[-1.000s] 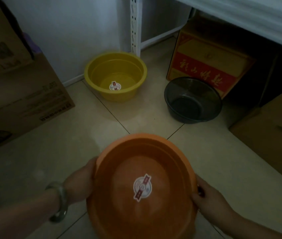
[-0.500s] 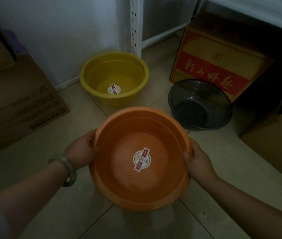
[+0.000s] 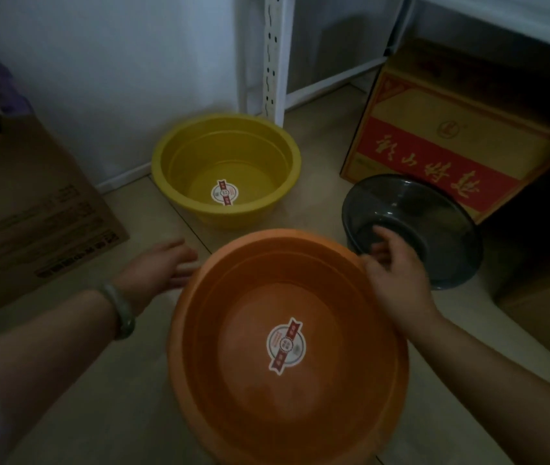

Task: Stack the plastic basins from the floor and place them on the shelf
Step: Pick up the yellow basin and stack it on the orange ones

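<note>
Head view: the orange basin (image 3: 287, 347) fills the near middle of the tiled floor (image 3: 75, 397). The left hand (image 3: 159, 266) hovers just off its left rim, fingers spread, gripping nothing. The right hand (image 3: 398, 273) rests at its upper right rim, fingers loosely curled. Beyond stand the yellow basin (image 3: 226, 169) and the dark basin (image 3: 414, 226) by the shelf post (image 3: 273, 55)

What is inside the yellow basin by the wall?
The yellow basin holds nothing but a round red-and-white sticker on its bottom. No other basin is nested in it. Its near inner wall is hidden behind its own front rim.
</note>
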`<state>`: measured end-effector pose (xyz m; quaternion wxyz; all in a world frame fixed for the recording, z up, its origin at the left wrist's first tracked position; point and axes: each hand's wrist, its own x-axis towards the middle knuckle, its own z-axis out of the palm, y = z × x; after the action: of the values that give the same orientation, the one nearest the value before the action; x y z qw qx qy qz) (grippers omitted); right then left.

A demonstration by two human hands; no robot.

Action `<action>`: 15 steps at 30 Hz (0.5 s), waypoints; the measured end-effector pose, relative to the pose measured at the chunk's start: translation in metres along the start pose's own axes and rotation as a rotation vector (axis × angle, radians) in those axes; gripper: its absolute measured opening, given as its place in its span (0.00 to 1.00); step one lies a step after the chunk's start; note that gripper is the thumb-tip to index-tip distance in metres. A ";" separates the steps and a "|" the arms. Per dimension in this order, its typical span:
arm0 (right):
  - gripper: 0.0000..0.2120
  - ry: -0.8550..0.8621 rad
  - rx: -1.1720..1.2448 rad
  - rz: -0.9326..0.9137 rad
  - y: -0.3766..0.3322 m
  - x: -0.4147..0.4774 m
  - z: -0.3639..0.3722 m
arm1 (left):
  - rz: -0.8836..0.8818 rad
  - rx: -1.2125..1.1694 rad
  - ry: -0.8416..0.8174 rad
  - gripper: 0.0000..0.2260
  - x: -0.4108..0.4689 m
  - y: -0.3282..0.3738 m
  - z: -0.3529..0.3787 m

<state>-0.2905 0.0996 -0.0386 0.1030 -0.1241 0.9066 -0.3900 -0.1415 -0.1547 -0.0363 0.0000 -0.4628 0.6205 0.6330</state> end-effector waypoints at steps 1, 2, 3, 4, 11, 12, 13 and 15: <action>0.24 -0.025 0.074 0.005 -0.011 0.014 0.007 | 0.009 -0.085 0.025 0.22 0.013 0.003 -0.002; 0.24 -0.068 0.169 0.035 -0.023 0.027 0.016 | 0.022 -0.173 0.047 0.26 0.025 0.007 -0.002; 0.25 -0.119 0.279 0.079 -0.034 0.038 0.025 | 0.026 -0.265 0.063 0.27 0.034 0.013 -0.001; 0.26 -0.166 0.382 0.127 -0.043 0.048 0.035 | 0.021 -0.362 0.074 0.27 0.042 0.018 0.001; 0.31 -0.359 0.759 0.345 -0.080 0.090 0.079 | -0.026 -0.671 0.047 0.18 0.077 0.044 0.007; 0.31 -0.370 0.801 0.376 -0.082 0.094 0.082 | -0.035 -0.655 0.059 0.18 0.078 0.046 0.007; 0.30 -0.378 0.835 0.405 -0.084 0.097 0.085 | -0.045 -0.634 0.062 0.17 0.080 0.048 0.007; 0.25 -0.403 0.859 0.459 -0.087 0.099 0.089 | -0.060 -0.610 0.059 0.16 0.081 0.048 0.007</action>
<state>-0.3469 -0.0491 -0.0438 0.3996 0.0584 0.6312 -0.6622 -0.2194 -0.2073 -0.0471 -0.1380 -0.4777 0.3878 0.7761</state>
